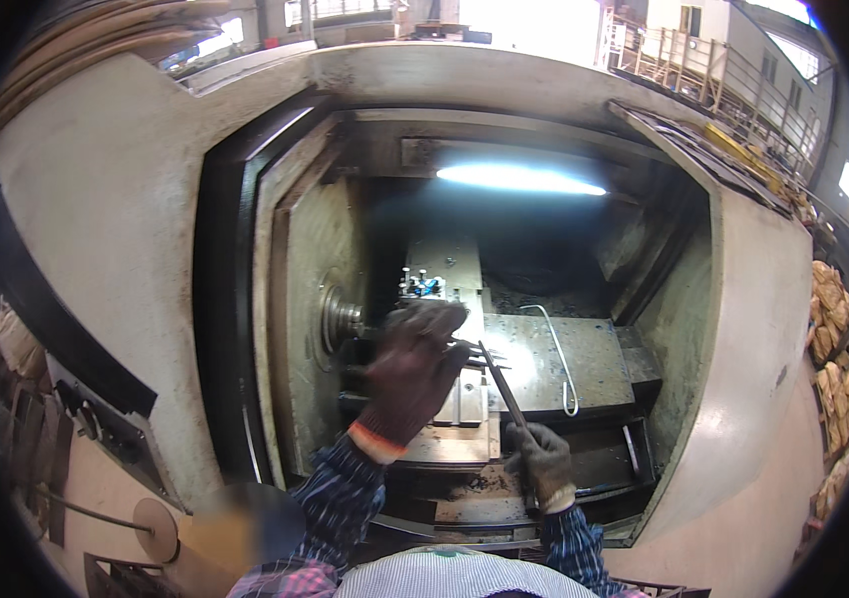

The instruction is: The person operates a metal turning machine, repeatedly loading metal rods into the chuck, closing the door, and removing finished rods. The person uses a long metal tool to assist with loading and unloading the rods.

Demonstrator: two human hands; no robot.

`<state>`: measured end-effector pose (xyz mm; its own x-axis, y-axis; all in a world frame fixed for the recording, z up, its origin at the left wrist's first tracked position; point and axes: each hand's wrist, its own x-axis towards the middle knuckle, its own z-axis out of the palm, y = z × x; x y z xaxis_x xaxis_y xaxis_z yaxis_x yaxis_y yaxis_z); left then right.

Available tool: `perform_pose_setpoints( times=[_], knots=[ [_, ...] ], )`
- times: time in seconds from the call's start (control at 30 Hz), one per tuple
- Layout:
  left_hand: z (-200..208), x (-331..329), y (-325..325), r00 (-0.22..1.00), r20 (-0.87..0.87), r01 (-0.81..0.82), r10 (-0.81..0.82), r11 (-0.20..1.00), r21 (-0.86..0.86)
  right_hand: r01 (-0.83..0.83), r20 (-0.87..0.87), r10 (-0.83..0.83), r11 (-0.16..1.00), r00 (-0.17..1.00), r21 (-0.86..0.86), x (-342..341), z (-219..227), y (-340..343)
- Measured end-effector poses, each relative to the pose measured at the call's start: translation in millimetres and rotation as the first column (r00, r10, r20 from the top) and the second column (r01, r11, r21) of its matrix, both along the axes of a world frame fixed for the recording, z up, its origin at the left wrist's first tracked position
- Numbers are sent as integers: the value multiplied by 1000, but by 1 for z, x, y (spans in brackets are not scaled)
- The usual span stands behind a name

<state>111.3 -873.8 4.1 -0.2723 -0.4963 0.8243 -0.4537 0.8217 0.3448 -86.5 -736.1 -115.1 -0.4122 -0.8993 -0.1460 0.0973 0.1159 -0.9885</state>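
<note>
My right hand (542,464), in a dark work glove, is closed round a long dark metal bar (504,387) slanting up and left. The bar's far end reaches beside my left hand (414,367). That hand wears a dark reddish glove with an orange cuff and is partly blurred. Its fingers are bent, and what they hold, if anything, cannot be made out; thin dark pieces show just right of its fingertips. Behind it stands a metal tool block (424,287) with upright bolts. Left of it, the round metal spindle (342,317) projects from the machine's inner wall.
A bent white hook rod (561,364) lies on the flat metal plate (594,349) inside the machine. A bright tube lamp (522,180) lights the cavity. The pale housing (753,329) surrounds the opening. Brown wrapped bundles (831,304) are stacked at the far right.
</note>
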Motion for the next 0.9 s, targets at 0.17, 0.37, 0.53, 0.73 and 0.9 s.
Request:
perform_pose_setpoints(
  times=[0.17,0.37,0.53,0.73,0.9],
  knots=[
    [45,139,103,931,2,-346,366,883,-316,-243,-219,235,970,947,-8,10,14,-107],
    [35,238,164,255,97,-890,962,273,-366,-325,-837,479,862,266,390,30,54,-221],
    [17,283,135,318,-118,-947,941,321,3,-323,-877,480,833,21,448,53,68,-252],
    [7,280,129,244,-302,-894,921,334,297,-376,-865,498,813,55,444,44,56,-265],
    [1,281,129,271,-334,-908,903,355,224,-406,-728,639,751,248,521,47,48,-282]
  ],
)
